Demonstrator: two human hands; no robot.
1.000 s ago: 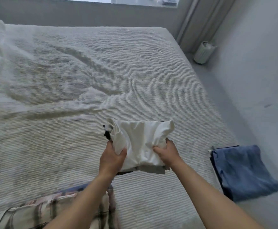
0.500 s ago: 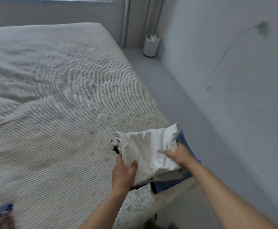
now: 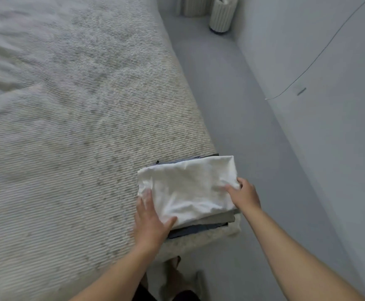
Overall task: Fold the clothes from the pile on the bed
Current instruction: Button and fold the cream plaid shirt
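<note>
The folded white garment (image 3: 188, 187) sits on top of a small stack at the near right corner of the bed (image 3: 68, 127), right at the mattress edge. Your left hand (image 3: 151, 220) rests flat on its near left corner, fingers straight and spread, thumb lying along the front edge; it grips nothing. Your right hand (image 3: 243, 195) is at the garment's right edge, thumb on top of the cloth and fingers reaching past the side; you cannot tell from this view whether those fingers curl under the fabric or just press against it. Beneath the white piece a folded grey garment (image 3: 217, 219) shows along the front, and under that a folded blue garment (image 3: 190, 231), whose far edge also peeks out behind the white one. Beyond the stack the ribbed cream bedspread runs away to the left, rumpled. Farther off, on the grey floor (image 3: 227, 109) beside the bed, a pale ribbed bin (image 3: 221, 13) stands near the wall (image 3: 329, 61).
</note>
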